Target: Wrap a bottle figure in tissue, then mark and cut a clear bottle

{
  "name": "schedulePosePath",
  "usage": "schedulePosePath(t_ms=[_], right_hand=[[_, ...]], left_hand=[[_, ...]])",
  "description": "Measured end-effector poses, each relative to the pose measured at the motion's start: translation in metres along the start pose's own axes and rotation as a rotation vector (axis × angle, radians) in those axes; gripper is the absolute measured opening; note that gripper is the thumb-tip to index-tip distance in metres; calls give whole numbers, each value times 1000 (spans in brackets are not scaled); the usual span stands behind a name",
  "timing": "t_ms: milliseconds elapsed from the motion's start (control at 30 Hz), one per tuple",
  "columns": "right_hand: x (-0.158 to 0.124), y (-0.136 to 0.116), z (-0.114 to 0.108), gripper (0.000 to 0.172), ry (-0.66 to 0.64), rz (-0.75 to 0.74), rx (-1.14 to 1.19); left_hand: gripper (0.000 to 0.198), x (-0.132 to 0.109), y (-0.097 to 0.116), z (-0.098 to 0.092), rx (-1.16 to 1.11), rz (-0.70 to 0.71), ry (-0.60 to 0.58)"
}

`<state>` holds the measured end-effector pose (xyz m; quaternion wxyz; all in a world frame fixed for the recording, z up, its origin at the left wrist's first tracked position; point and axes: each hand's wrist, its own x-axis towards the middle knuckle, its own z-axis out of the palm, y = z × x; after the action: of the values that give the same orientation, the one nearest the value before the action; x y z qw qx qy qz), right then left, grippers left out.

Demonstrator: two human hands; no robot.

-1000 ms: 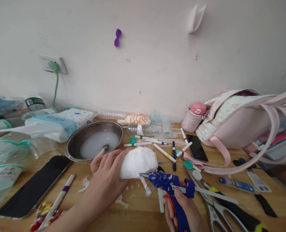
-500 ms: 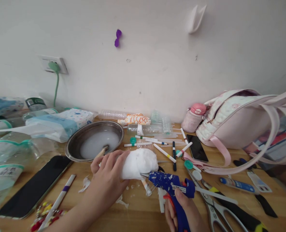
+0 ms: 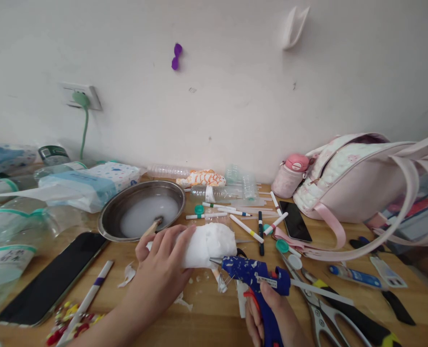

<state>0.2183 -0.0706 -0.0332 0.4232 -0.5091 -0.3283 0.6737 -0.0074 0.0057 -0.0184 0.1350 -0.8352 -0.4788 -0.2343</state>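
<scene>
My left hand is closed around a white, tissue-wrapped roll, its fingers over the left part. In my right hand is a blue hot glue gun with a red trigger, flecked with white bits. A white glue stick sticks out of the gun's back. The metal nozzle points left and meets the lower side of the white roll; whether glue is coming out is too small to tell. Below the roll lies a marker-like piece, partly hidden.
A metal bowl of cloudy liquid with a brush stands behind my left hand. A black phone, beads and plastic bottles lie left. Scissors, markers, a pink bag and a fish figure are around.
The glue gun has shifted very slightly to the left along the roll. My left hand and the roll have hardly moved.
</scene>
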Motion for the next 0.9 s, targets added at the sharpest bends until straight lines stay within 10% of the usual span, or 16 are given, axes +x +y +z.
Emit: schedulePosePath(t_ms=[900], right_hand=[[-4, -7, 3, 68, 43, -32, 44]], left_hand=[[54, -3, 5, 2, 64, 99, 70]])
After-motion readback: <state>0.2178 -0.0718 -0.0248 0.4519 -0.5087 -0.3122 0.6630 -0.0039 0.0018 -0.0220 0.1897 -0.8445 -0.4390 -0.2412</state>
